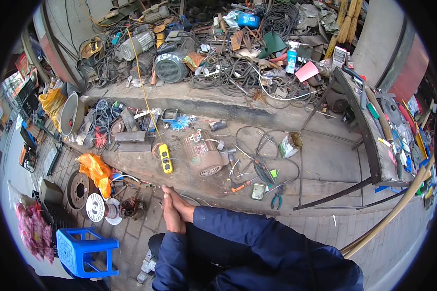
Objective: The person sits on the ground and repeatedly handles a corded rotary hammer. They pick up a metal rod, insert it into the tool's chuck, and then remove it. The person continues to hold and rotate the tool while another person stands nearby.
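Note:
My left hand (170, 219) and my right hand (183, 205) are pressed flat against each other, palm to palm, with straight fingers pointing away from me. Nothing shows between them. Both forearms wear dark blue sleeves (238, 242). The hands hover over the brick paving at the edge of a concrete slab (320, 165). Nearest to them on the slab are a yellow push-button pendant (165, 158) on a yellow cable and a rusty electric motor (204, 155) lying on its side.
An orange-handled tool (240, 185), a small dark box (258, 191) and blue-handled pliers (277, 199) lie right of the hands. A blue plastic stool (85, 250), a white fan cover (95, 207) and an orange bag (96, 170) are left. A tool-laden metal bench (376, 145) stands right.

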